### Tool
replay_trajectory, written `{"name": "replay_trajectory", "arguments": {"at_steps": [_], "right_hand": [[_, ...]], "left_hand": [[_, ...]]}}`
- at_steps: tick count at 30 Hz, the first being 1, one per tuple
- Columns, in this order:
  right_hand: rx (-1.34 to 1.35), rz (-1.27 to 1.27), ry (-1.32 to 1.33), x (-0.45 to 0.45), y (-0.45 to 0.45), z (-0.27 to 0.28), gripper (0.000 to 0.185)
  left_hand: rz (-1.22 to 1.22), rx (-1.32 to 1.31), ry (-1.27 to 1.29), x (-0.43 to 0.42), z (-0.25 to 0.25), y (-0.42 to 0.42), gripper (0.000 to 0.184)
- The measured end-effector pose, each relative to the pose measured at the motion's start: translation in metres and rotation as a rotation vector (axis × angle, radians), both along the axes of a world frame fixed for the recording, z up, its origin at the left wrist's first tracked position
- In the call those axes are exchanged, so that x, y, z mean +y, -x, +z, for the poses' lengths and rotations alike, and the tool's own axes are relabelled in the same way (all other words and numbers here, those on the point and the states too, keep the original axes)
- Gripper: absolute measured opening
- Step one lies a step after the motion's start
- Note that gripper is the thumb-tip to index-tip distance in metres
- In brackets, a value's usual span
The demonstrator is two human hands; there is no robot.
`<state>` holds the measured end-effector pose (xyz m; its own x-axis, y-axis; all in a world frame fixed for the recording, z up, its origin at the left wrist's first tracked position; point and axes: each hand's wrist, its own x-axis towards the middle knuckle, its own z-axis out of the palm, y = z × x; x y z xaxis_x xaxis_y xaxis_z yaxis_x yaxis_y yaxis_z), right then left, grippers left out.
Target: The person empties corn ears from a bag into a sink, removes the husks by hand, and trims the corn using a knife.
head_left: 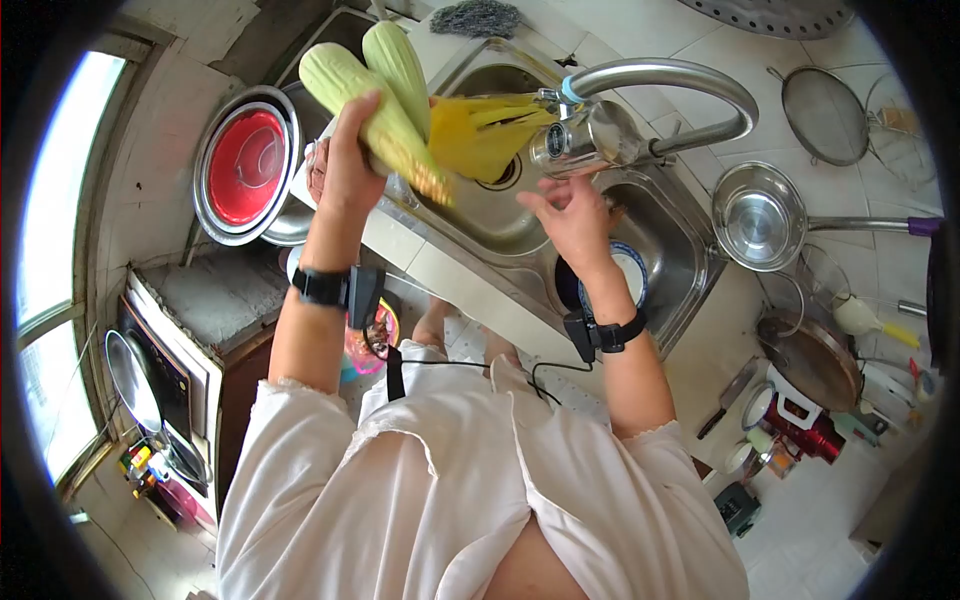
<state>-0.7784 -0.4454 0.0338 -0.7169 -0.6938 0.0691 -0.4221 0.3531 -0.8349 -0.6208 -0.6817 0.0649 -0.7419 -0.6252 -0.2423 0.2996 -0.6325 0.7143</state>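
Two ears of corn in pale green husks are in my left hand (352,150); the nearer ear (375,105) shows some kernels at its lower end, and the other ear (398,75) lies behind it. A yellow bag or sheet (475,135) spreads from beside the corn over the left sink basin (495,215). My right hand (575,215), holding nothing, has its fingers apart just below the steel faucet (590,140). Under my right forearm, a blue-rimmed bowl (630,272) sits in the right basin.
Nested bowls with a red one (248,165) stand at the left. A steel pan (760,217) and a strainer (823,116) are at the right. A knife (728,397) lies on the right counter near a red thermos (815,437).
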Motion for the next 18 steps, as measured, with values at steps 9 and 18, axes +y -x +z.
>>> {"name": "replay_trajectory", "arguments": {"at_steps": [9,18], "right_hand": [[0.071,0.132,0.238,-0.058,-0.014,-0.036,0.02],[0.013,0.0,-0.525,-0.094,0.011,-0.149,0.069]], "left_hand": [[0.008,-0.148,0.144,0.046,0.011,-0.084,0.078],[0.158,-0.154,0.078,0.056,0.012,-0.114,0.079]]}}
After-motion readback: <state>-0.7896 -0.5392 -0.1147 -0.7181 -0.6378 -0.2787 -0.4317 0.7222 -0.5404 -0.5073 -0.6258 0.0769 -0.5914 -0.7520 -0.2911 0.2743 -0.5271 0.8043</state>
